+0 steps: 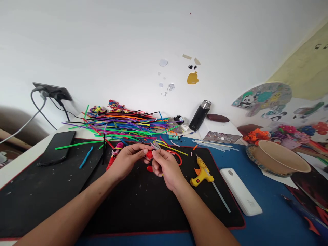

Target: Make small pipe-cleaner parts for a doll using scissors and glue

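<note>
My left hand and my right hand meet above the black mat, both pinching a small coiled red pipe cleaner piece between thumbs and fingers. Its exact shape is partly hidden by my fingertips. Just beneath lies another small red piece. Beyond my right hand a red pipe cleaner curves round on the mat, and grey scissor-like blades show above the fingers. Left of my left hand lies a pipe cleaner figure in red and pink, partly covered by my wrist.
Many coloured pipe cleaners are heaped along the wall. A yellow glue gun with a glue stick lies right of my hands, beside a white power bank. A phone rests at left. A black flask and a bowl stand behind.
</note>
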